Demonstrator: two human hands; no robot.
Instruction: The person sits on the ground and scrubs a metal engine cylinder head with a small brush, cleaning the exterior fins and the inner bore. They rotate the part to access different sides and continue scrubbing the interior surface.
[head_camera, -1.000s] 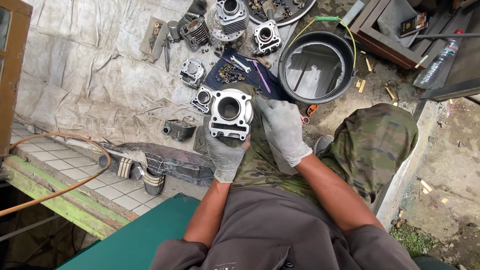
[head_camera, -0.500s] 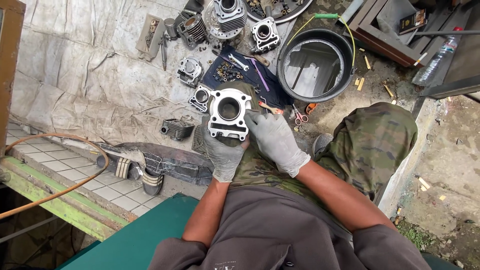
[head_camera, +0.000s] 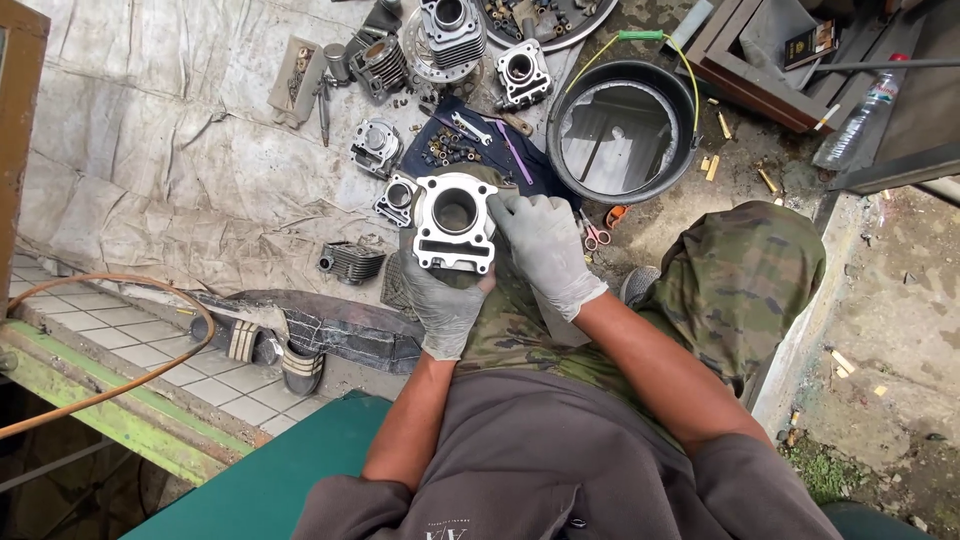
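Where gripped — one cylinder block (head_camera: 455, 222), two hands

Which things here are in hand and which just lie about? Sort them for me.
In hand: engine cylinder, held from below by the gloved left hand, touched by the gloved right hand.

Lying about: black bucket, scissors, wrench, plastic bottle, orange hose.

Since a second ago we have slid our right hand (head_camera: 545, 250) from the face of the engine cylinder block (head_camera: 455, 222) to its right edge, fingers (head_camera: 510, 205) now at the upper right corner. The block sits slightly higher against the dark cloth (head_camera: 530, 165).
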